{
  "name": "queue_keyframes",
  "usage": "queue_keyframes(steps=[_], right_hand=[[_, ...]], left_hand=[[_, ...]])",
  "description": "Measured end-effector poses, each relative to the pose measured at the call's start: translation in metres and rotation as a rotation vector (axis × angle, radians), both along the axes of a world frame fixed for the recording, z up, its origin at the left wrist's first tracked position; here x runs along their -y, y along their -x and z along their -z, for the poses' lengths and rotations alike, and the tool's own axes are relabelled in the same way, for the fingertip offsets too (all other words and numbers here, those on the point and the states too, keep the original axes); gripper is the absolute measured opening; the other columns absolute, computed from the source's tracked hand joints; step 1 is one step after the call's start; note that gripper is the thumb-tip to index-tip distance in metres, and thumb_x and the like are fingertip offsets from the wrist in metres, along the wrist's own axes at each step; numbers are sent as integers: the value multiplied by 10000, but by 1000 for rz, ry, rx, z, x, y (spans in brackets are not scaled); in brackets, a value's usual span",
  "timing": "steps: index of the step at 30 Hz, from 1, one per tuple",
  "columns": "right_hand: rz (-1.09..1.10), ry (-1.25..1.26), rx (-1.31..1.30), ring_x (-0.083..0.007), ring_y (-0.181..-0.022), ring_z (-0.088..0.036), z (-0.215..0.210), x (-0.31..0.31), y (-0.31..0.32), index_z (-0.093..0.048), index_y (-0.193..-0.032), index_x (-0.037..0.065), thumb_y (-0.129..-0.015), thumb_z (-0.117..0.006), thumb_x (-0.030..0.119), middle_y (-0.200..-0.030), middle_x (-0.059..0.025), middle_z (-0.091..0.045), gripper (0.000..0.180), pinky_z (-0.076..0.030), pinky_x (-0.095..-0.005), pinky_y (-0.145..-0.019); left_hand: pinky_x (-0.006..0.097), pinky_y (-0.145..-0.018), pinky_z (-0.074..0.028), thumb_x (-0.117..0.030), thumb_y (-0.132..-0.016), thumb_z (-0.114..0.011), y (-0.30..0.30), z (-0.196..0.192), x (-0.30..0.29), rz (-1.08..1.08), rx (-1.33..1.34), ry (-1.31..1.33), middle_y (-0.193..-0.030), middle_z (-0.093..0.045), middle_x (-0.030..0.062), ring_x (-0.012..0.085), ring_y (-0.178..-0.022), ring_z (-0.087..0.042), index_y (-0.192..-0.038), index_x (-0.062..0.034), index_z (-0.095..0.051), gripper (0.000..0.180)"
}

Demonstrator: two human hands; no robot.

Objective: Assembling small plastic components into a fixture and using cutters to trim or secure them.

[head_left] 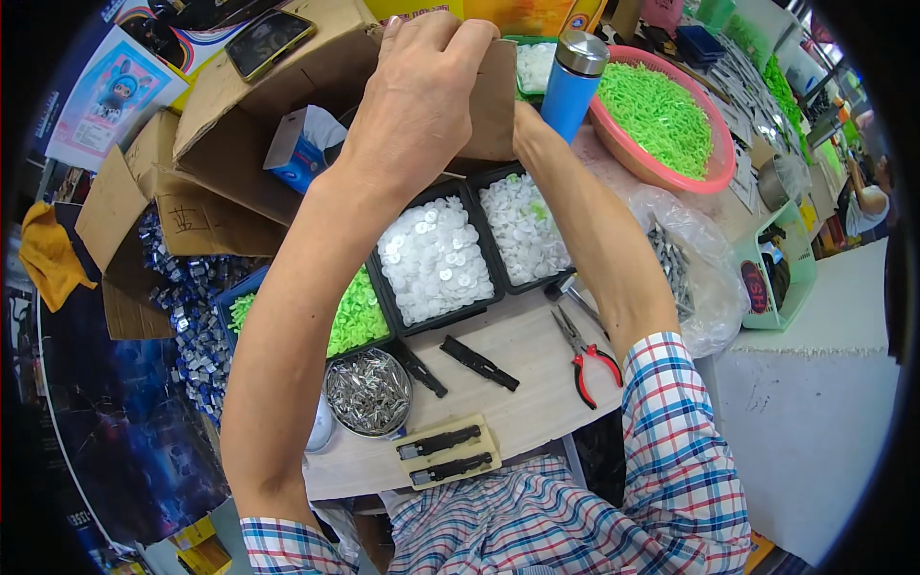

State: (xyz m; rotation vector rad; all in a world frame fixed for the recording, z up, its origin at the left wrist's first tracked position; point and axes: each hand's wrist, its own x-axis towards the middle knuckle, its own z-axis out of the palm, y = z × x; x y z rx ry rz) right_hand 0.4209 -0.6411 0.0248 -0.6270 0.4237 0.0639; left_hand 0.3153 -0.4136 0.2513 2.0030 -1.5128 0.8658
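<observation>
Hands are up at the back edge of the bench. The left hand (422,91) grips the flap of a brown box (287,125). The right hand (522,125) is behind that flap, so I cannot tell its grip. Trays of white bits (436,259) sit just below.

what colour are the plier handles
Red, on the pliers lying on the table; the head view shows them clearly.

Brown cardboard box (287,105) upper left; phone (269,42) atop, screen dark
</observation>
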Motion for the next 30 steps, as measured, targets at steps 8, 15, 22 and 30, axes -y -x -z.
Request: queue_keyframes(steps=[8,15,22,30], right_hand=[[204,124,125,-285,-705,-712,-48,13,11,-599,-948,-70,-837,-609,-72,-902,-140,-677,111,-613,-391,-550],[325,430,90,-317,-847,-699,-173,-9,45,-610,-1074,-76,-850,-593,-68,-1026,-160,-643,224,-656,-393,-594],[296,559,250,-244,-1258,-572,-242,133,78,-564,-1269,63,-884,-685,205,-1453,-100,-476,428,-369,-762,-1025],[320,806,8,-266,-854,-713,-308,93,277,-584,-1081,-96,-866,-659,10,-1031,-167,-609,251,-665,-269,-660]], left_hand=[[517,-1108,-404,97,-801,-558,-3,6,7,-16,8,44,-1110,-622,201,397,-1138,-592,-1161,-10,-607,378],[542,-1119,-389,84,-821,-536,-4,4,-9,-19,-37,14,-1185,-615,167,365,-1203,-574,-1240,-44,-598,443],[459,-1061,-440,140,-791,-501,7,7,40,71,40,105,-1289,-583,182,399,-1212,-543,-1292,-38,-572,536],[405,-982,-473,-142,-987,-549,112,30,31,248,-899,573,-1211,-641,206,327,-1120,-613,-1199,42,-588,283]])
